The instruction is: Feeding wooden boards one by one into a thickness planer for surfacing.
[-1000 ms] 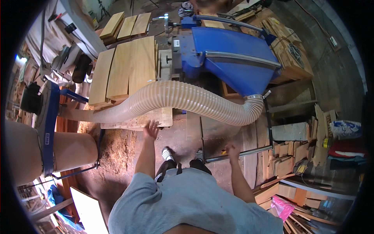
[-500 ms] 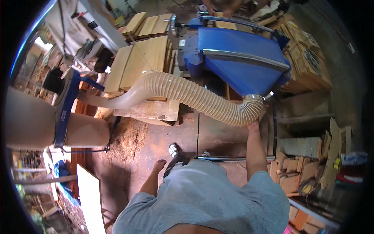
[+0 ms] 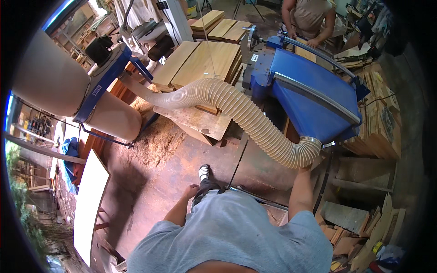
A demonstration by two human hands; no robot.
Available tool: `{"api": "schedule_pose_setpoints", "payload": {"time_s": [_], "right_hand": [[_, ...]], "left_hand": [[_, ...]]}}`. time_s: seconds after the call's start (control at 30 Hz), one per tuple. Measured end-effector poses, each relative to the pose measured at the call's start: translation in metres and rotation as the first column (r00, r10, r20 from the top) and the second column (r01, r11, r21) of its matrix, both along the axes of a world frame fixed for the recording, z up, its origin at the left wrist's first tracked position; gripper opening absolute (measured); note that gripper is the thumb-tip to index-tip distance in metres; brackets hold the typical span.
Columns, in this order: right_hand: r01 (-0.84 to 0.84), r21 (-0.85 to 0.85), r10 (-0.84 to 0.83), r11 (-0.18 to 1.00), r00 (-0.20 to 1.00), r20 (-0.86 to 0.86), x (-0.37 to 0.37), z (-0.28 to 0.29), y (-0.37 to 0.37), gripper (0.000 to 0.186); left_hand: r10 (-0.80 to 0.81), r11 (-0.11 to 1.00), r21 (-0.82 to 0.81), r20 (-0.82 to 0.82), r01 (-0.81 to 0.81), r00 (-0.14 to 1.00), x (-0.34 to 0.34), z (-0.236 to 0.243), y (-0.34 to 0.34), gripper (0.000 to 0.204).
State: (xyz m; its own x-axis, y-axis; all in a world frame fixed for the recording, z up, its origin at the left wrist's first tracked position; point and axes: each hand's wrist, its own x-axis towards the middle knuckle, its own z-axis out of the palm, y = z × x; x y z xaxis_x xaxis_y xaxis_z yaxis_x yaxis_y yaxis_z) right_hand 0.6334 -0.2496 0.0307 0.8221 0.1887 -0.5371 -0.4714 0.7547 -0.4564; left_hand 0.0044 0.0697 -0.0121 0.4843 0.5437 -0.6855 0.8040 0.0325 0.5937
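A ribbed, translucent hose [image 3: 246,120] curves across the middle and joins the narrow end of a blue metal hood [image 3: 314,91] at a clamp. My right hand [image 3: 304,169] is up against the underside of the hose just below that joint, holding it; the hose hides most of the fingers. My left hand [image 3: 191,189] hangs low beside my thigh, empty, its fingers loosely apart. The hose's other end runs left to a blue-framed dust collector [image 3: 102,77] with pale bags.
Stacked boards [image 3: 205,61] stand behind the hose. Sawdust [image 3: 166,143] covers floor near the collector. A white panel [image 3: 91,204] leans at lower left. Past the hood, a co-worker [image 3: 312,20] has both hands at a board. Shelving with wood offcuts [image 3: 346,214] lies right.
My view has turned left and tilted up, so the scene sits differently and the co-worker shows more fully. My right hand stays at the hose; my left still hangs by my leg.
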Motion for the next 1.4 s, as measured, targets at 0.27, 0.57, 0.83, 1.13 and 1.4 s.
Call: {"api": "schedule_pose_setpoints", "payload": {"time_s": [0.27, 0.57, 0.83, 1.13, 1.4], "right_hand": [[0.002, -0.143, -0.021, 0.99, 0.991, -0.13, -0.041, -0.008, -0.041, 0.049], [-0.296, -0.44, 0.288, 0.848, 0.954, -0.087, -0.069, 0.0, -0.084, 0.046], [-0.508, -0.745, 0.532, 0.433, 0.811, -0.243, -0.046, 0.011, -0.099, 0.051], [-0.449, -0.809, 0.368, 0.379, 0.875, -0.314, -0.018, 0.0, -0.083, 0.052], [-0.486, -0.808, 0.394, 0.333, 0.85, -0.349, -0.004, 0.0, -0.067, 0.054]], "left_hand": [[0.094, 0.995, -0.03, 0.001, -0.094, 0.996, -0.014, 0.007, 0.01, 0.037], [-0.01, 0.999, 0.049, 0.066, 0.007, 0.998, -0.016, -0.006, 0.019, 0.039], [-0.019, 0.999, 0.039, 0.02, 0.018, 1.0, -0.022, 0.005, 0.015, 0.038], [0.023, 0.999, 0.041, 0.038, -0.025, 0.999, -0.029, 0.027, 0.019, 0.039], [0.008, 0.998, 0.063, -0.052, -0.005, 0.999, -0.035, 0.038, 0.016, 0.041]]}}
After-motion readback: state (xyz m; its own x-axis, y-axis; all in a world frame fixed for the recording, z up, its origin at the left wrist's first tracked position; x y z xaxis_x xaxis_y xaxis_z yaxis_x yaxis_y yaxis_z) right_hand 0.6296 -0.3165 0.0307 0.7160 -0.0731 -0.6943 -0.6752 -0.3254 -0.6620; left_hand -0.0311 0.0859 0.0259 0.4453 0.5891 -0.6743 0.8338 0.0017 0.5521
